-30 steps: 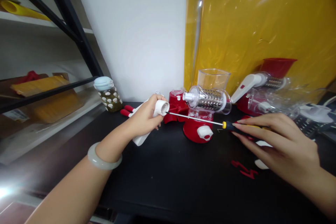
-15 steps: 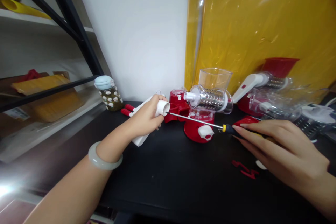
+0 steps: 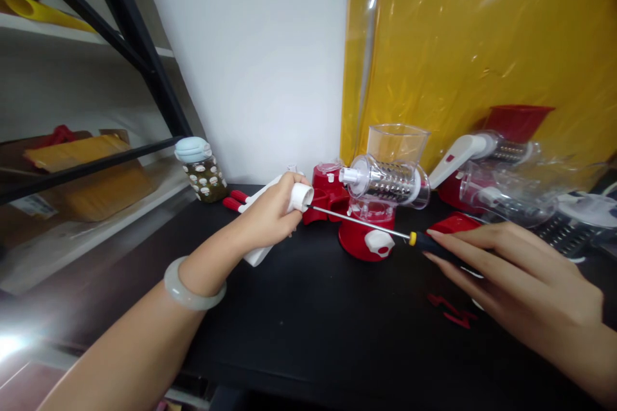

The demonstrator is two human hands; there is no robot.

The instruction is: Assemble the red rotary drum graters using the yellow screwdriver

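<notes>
My left hand [image 3: 276,213] is closed around a white plastic crank handle [image 3: 302,197], its round hollow end facing right. Part of the handle lies behind my fingers. My right hand [image 3: 530,282] grips the dark handle of a screwdriver [image 3: 359,221] between thumb and fingers. The long metal shaft points left, and its tip is at the hollow end; how deep it reaches I cannot tell. Just behind the shaft stands a rotary grater [image 3: 385,181] with a clear hopper, a metal drum and a red base with a white knob [image 3: 379,243].
Red plastic parts [image 3: 328,186] stand behind the crank handle. A second rotary grater [image 3: 506,148] is at the back right. Small red pieces [image 3: 456,314] lie on the black table [image 3: 308,340]. A patterned bottle [image 3: 202,170] stands at the left, beside the shelf rack.
My right fingers have shifted their hold around the screwdriver's handle. The screwdriver tip stays at the crank handle's hollow end, and my left hand keeps its grip. The view has shifted slightly.
</notes>
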